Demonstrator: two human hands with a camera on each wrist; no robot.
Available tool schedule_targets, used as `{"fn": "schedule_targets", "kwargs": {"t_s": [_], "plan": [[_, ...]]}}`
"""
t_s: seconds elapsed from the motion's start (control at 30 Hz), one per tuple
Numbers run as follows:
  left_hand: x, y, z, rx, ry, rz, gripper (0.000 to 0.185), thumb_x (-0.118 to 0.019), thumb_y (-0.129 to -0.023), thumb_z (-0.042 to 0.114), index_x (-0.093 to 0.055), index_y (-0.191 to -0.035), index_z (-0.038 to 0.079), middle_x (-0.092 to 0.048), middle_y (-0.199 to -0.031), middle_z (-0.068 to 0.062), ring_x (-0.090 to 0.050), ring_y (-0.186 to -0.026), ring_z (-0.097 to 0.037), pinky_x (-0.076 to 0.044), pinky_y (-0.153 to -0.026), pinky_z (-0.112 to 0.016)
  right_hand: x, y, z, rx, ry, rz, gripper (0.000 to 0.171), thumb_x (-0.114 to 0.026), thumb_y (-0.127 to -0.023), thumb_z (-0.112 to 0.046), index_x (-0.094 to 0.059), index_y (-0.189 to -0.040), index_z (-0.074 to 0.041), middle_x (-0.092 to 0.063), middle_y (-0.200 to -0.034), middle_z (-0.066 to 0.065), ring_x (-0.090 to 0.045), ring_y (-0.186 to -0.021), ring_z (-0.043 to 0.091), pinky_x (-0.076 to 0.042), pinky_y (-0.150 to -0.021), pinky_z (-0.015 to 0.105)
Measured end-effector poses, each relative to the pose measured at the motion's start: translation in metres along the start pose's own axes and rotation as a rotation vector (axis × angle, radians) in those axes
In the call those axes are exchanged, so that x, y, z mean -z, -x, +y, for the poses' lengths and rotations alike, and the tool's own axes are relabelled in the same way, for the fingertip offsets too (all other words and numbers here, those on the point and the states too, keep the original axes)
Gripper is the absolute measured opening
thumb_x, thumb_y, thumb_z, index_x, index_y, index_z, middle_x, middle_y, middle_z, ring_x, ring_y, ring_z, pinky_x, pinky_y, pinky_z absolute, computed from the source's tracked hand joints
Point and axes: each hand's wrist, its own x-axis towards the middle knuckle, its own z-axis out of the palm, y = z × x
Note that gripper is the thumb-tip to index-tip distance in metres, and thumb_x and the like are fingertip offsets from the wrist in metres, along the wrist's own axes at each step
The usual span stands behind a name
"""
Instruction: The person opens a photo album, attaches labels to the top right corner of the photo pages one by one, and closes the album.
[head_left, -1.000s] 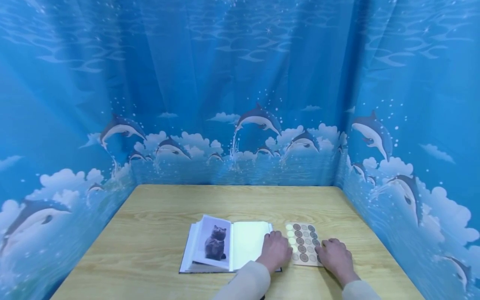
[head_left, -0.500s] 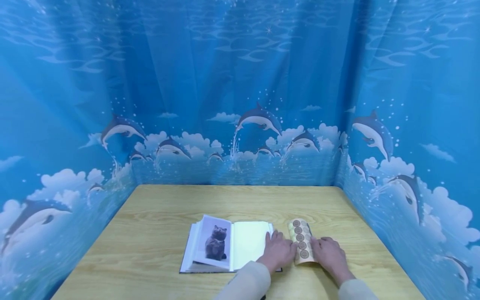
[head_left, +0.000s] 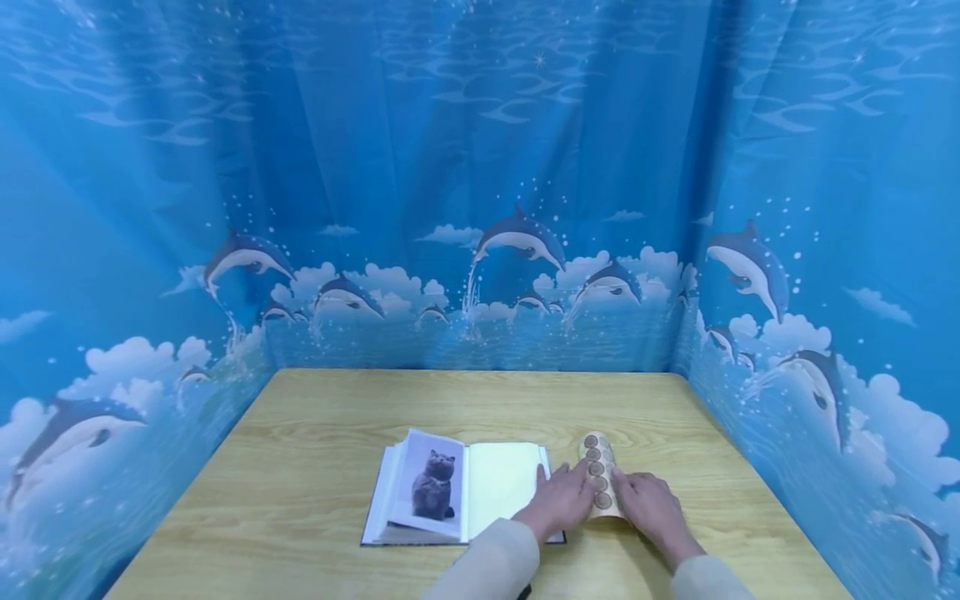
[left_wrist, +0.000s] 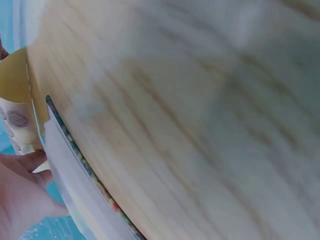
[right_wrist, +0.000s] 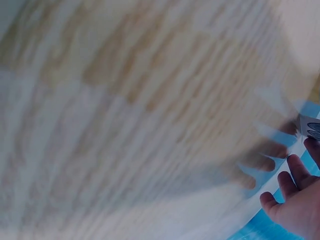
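Pinching a sticker sheet [head_left: 600, 483] from both sides with the left hand [head_left: 561, 498] and the right hand [head_left: 649, 505], just right of the open book [head_left: 457, 496] on the table [head_left: 337, 417]. Bending easily, probably thin and light; best holding by the edges.

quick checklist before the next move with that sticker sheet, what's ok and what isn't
1. Both hands on the sticker sheet: ok, left hand and right hand hold it from either side.
2. Sheet flat: not ok, it is bowed upward between the hands.
3. Stickers left on the sheet: ok, a column of brown dots shows.
4. Book open: ok, cat picture on the left page, blank page beside it.
5. Grip on a single sticker: cannot tell, fingertips hidden.
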Motion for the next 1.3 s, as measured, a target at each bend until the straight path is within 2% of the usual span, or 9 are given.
{"fn": "schedule_targets", "kwargs": {"t_s": [0.13, 0.3, 0.5, 0.6, 0.7, 0.83, 1.07, 1.2, 1.3], "plan": [[0.002, -0.001, 0.001, -0.013, 0.150, 0.007, 0.054, -0.034, -0.104, 0.033, -0.039, -0.151, 0.008, -0.049, -0.149, -0.005, -0.043, -0.138, -0.025, -0.025, -0.118, -0.049, -0.001, -0.001, -0.001, 0.001, -0.035, 0.000, 0.064, -0.032, -0.106, -0.048, -0.060, -0.129, 0.005, -0.059, -0.128, 0.030, -0.052, -0.120, 0.051, -0.041, -0.098, 0.065], [0.006, -0.001, 0.003, 0.009, 0.383, 0.018, 0.051, -0.042, -0.103, 0.027, -0.039, -0.152, 0.010, -0.055, -0.143, -0.008, -0.056, -0.124, -0.023, -0.041, -0.109, -0.040, -0.003, -0.005, 0.001, -0.022, -0.109, 0.015, 0.071, -0.031, -0.105, -0.054, -0.050, -0.139, 0.006, -0.055, -0.133, 0.030, -0.049, -0.123, 0.052, -0.039, -0.100, 0.065], [0.012, 0.000, 0.003, 0.023, 0.507, 0.081, 0.049, -0.050, -0.100, 0.018, -0.046, -0.146, 0.003, -0.054, -0.141, -0.016, -0.053, -0.127, -0.031, -0.040, -0.109, -0.047, -0.004, -0.006, 0.000, -0.028, -0.189, 0.024, 0.072, -0.035, -0.105, -0.052, -0.043, -0.142, 0.009, -0.055, -0.133, 0.032, -0.048, -0.123, 0.052, -0.039, -0.102, 0.063], [0.015, 0.000, 0.002, 0.029, 0.541, 0.115, 0.049, -0.056, -0.096, 0.012, -0.048, -0.143, 0.000, -0.054, -0.139, -0.019, -0.057, -0.120, -0.033, -0.045, -0.105, -0.048, -0.003, -0.005, -0.003, -0.018, -0.198, 0.032, 0.070, -0.037, -0.105, -0.050, -0.043, -0.142, 0.009, -0.054, -0.134, 0.032, -0.047, -0.124, 0.053, -0.038, -0.103, 0.063], [0.017, 0.000, 0.000, 0.058, 0.587, 0.132, 0.053, -0.061, -0.092, 0.004, -0.047, -0.143, -0.002, -0.058, -0.130, -0.020, -0.064, -0.085, -0.021, -0.056, -0.080, -0.035, -0.002, -0.004, -0.004, -0.025, -0.208, 0.032, 0.070, -0.039, -0.104, -0.050, -0.041, -0.143, 0.008, -0.051, -0.137, 0.032, -0.045, -0.126, 0.053, -0.037, -0.105, 0.063], [0.019, -0.002, -0.002, 0.112, 0.701, 0.143, 0.064, -0.063, -0.084, -0.008, -0.044, -0.144, -0.003, -0.061, -0.124, -0.019, -0.050, -0.060, -0.011, -0.049, -0.053, -0.026, -0.003, -0.005, -0.004, -0.041, -0.223, 0.024, 0.071, -0.042, -0.103, -0.050, -0.039, -0.145, 0.006, -0.049, -0.138, 0.032, -0.044, -0.128, 0.052, -0.035, -0.106, 0.064], [0.022, -0.001, -0.001, 0.195, 0.892, 0.143, 0.084, -0.067, -0.083, -0.007, -0.021, -0.153, -0.006, -0.067, -0.095, -0.009, -0.063, -0.078, -0.020, -0.056, -0.076, -0.036, -0.003, -0.009, -0.007, -0.080, -0.207, 0.013, 0.076, -0.038, -0.103, -0.055, -0.035, -0.148, 0.005, -0.045, -0.142, 0.032, -0.041, -0.130, 0.052, -0.032, -0.107, 0.064], [0.020, -0.002, -0.002, 0.214, 0.945, 0.122, 0.065, -0.067, -0.086, -0.003, -0.038, -0.144, -0.010, -0.070, -0.096, -0.008, -0.067, -0.081, -0.018, -0.058, -0.080, -0.035, -0.003, -0.011, -0.007, -0.095, -0.204, 0.016, 0.078, -0.036, -0.102, -0.058, -0.033, -0.149, 0.005, -0.042, -0.144, 0.032, -0.040, -0.131, 0.052, -0.031, -0.108, 0.064], [0.016, -0.002, -0.005, 0.201, 0.940, 0.116, 0.038, -0.067, -0.087, -0.001, -0.061, -0.123, -0.008, -0.072, -0.093, -0.005, -0.066, -0.080, -0.014, -0.058, -0.077, -0.032, -0.002, -0.012, -0.007, -0.097, -0.203, 0.020, 0.079, -0.037, -0.102, -0.058, -0.032, -0.150, 0.004, -0.042, -0.145, 0.031, -0.040, -0.132, 0.051, -0.030, -0.108, 0.064]]}}
